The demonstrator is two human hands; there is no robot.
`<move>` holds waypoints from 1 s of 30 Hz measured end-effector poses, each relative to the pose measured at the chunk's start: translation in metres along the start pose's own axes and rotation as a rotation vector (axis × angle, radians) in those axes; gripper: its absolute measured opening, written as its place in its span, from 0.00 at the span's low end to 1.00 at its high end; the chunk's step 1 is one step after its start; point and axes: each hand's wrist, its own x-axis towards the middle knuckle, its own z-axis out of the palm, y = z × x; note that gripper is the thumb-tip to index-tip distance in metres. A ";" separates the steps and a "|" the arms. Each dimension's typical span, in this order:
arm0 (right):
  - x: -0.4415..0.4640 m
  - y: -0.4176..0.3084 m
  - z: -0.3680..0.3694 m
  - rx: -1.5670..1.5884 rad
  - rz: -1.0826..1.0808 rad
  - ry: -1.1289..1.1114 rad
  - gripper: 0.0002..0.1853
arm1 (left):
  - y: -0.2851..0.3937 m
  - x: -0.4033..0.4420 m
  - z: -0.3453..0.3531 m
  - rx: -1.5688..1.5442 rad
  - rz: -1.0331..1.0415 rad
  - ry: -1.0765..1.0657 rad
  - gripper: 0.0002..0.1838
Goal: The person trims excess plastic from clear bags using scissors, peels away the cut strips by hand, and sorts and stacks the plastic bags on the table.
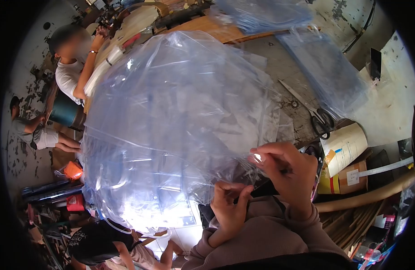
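A large, billowing clear plastic sheet spreads in front of me, wrinkled and shiny, covering much of the worktable. At its near right edge my right hand is closed, thumb and forefinger pinching the plastic; a bright glint shows at the fingertips. Lower and to the left, my left hand has its fingers curled and the thumb close to them, against the sheet's near edge. What lies between those left fingers cannot be made out.
Black-handled scissors lie on the table to the right, beside a stack of folded clear plastic. More plastic sheets are at the back. A paper roll and a cardboard box stand near my right. Several people are on the left.
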 end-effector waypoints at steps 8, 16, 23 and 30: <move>0.003 0.003 0.005 0.069 0.046 0.016 0.05 | 0.004 0.004 -0.004 0.001 -0.029 0.037 0.13; 0.008 -0.021 0.024 -0.173 -0.408 -0.110 0.12 | 0.002 0.010 -0.010 -0.199 0.282 0.169 0.09; -0.001 -0.063 0.101 0.135 -0.954 0.057 0.14 | -0.020 0.000 -0.079 0.014 0.370 0.477 0.06; 0.006 -0.109 0.110 0.530 -0.916 0.321 0.13 | 0.055 0.010 -0.101 0.351 0.832 0.436 0.05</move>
